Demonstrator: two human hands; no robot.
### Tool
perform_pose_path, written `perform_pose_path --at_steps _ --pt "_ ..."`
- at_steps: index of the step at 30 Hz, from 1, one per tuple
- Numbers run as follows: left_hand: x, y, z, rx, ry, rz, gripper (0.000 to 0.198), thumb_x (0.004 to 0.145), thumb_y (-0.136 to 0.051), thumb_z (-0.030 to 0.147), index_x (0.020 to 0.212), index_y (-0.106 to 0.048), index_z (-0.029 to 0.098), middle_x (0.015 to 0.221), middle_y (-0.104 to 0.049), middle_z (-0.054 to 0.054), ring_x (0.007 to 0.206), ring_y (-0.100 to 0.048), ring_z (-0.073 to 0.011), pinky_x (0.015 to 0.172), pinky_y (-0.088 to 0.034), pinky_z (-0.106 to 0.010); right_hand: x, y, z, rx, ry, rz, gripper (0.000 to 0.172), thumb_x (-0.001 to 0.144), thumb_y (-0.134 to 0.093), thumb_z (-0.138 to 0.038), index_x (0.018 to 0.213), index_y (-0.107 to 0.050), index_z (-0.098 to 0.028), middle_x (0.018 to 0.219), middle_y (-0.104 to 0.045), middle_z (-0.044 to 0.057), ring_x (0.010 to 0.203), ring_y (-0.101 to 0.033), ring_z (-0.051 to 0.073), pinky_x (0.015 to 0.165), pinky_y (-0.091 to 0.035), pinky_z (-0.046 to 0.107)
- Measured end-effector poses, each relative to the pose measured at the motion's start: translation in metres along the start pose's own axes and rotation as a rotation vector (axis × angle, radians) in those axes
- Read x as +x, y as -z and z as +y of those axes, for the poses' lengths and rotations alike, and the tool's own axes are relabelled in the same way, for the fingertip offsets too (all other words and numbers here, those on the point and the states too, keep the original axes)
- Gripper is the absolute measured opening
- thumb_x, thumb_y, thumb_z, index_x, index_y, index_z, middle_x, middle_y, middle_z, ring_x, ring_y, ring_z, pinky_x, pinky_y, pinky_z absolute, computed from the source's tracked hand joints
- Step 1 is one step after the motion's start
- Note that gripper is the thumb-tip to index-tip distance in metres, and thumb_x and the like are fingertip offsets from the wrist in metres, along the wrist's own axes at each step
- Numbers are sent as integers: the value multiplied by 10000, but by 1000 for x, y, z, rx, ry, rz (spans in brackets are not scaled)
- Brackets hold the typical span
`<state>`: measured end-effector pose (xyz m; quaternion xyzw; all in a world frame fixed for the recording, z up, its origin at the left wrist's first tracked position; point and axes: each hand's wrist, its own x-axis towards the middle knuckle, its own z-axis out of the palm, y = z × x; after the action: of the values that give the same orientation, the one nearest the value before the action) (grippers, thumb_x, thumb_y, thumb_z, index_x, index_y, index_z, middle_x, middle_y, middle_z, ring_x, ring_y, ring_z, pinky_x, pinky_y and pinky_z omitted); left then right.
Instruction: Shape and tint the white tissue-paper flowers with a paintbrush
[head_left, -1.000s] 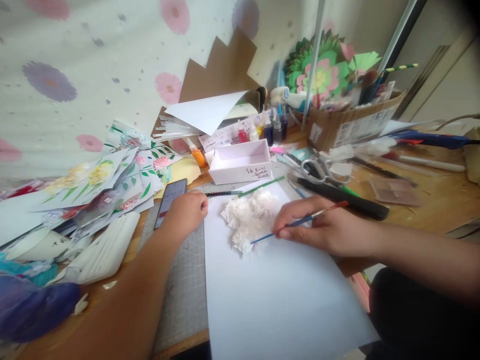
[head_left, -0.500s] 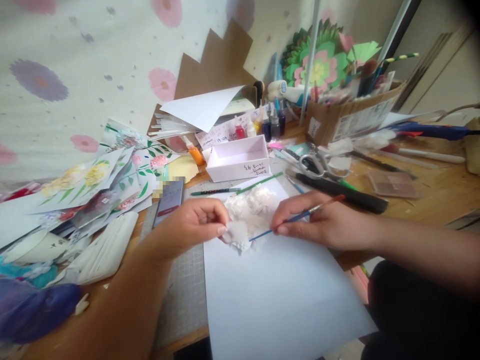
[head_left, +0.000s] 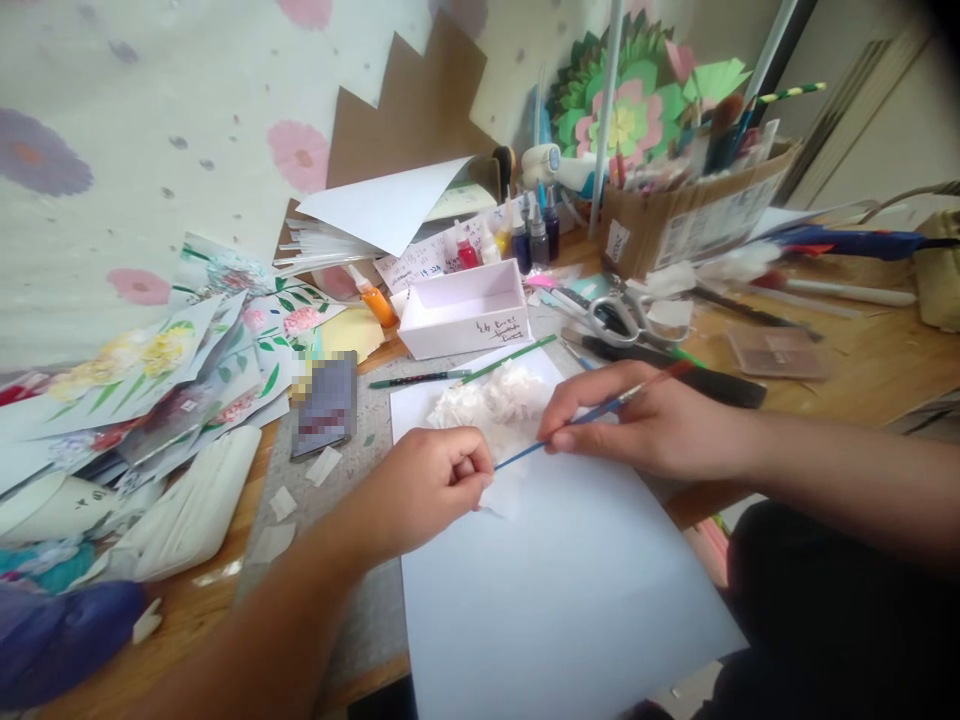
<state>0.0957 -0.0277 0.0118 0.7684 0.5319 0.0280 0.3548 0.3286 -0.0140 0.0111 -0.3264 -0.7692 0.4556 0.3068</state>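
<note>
My right hand [head_left: 630, 425] grips a thin blue brush [head_left: 592, 413] with its red end pointing up to the right. The brush's blue tip slants down left to the fingertips of my left hand [head_left: 450, 475]. My left hand is closed in a pinch on a thin white petal-like piece [head_left: 504, 495], mostly hidden behind the fingers. Just behind my hands a heap of white petals [head_left: 491, 400] lies on a large white sheet [head_left: 547, 590]. A green pencil [head_left: 521, 358] lies across the sheet's far edge.
A white open box [head_left: 461, 325] stands behind the heap, with small paint bottles beyond. Scissors [head_left: 630, 318] and a black tool lie to the right. A phone [head_left: 326, 405], paper scraps and painted flower sheets [head_left: 157, 360] are on the left.
My left hand has moved slightly right and down with the white piece, now turned lower and more hidden. The camera view has shifted a little. My right hand still holds the brush.
</note>
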Motion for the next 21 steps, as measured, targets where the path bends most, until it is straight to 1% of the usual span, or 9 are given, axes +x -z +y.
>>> perform_pose_path --at_steps 3,5,8,12,14,16,18,19,21 --pt "1 0 1 23 -1 35 106 750 -484 168 683 -552 212 570 -582 82 505 -487 -74 437 -329 -165 -4 4 -2 34 27 51 101 785 -579 -210 732 -635 -144 722 -652 23 691 -606 133 605 -483 225" --pt "1 0 2 28 8 45 102 750 -487 176 684 -554 215 564 -581 83 508 -498 -75 438 -336 -164 -6 4 -4 37 65 37 93 790 -570 -189 731 -627 -145 708 -643 20 670 -598 125 588 -479 217" --pt "1 0 2 34 19 42 96 753 -490 190 704 -566 223 579 -601 83 514 -520 -82 435 -342 -170 -7 -2 -6 -38 150 -37 93 796 -544 -133 767 -632 -140 729 -652 30 678 -592 119 618 -477 221" --pt "1 -1 3 41 14 37 96 745 -489 176 701 -561 223 580 -596 79 527 -532 -88 446 -352 -177 -6 -9 -6 -168 280 -26 127 784 -530 -78 798 -650 -118 750 -662 48 704 -587 114 669 -462 225" --pt "1 -1 2 28 20 16 82 752 -500 189 705 -559 221 594 -595 71 543 -538 -95 457 -359 -184 -6 -10 -6 -222 307 -47 133 780 -527 -65 804 -650 -109 755 -665 55 712 -585 118 680 -456 234" --pt "2 1 0 -22 20 -34 77 781 -502 229 733 -562 221 638 -616 58 576 -554 -106 477 -374 -194 -6 -10 -5 -275 327 -76 134 786 -523 -69 813 -647 -114 761 -666 58 721 -583 126 687 -451 247" --pt "3 5 -6 -81 18 -67 112 818 -484 282 764 -560 220 662 -627 44 595 -565 -117 501 -392 -208 -6 -10 -5 -320 357 -85 128 801 -520 -94 824 -643 -123 763 -663 58 729 -580 133 686 -443 257" --pt "4 7 -9 -99 17 -59 132 831 -474 301 770 -556 217 662 -624 39 599 -566 -120 515 -400 -214 -6 -10 -5 -342 372 -92 128 810 -517 -108 832 -641 -127 764 -660 60 732 -577 136 685 -439 261" --pt "8 12 -15 -87 18 23 135 835 -478 315 786 -554 215 663 -609 36 609 -559 -124 544 -408 -227 -6 -11 -5 -398 402 -116 137 825 -505 -128 848 -640 -126 761 -653 66 734 -572 143 673 -430 268"
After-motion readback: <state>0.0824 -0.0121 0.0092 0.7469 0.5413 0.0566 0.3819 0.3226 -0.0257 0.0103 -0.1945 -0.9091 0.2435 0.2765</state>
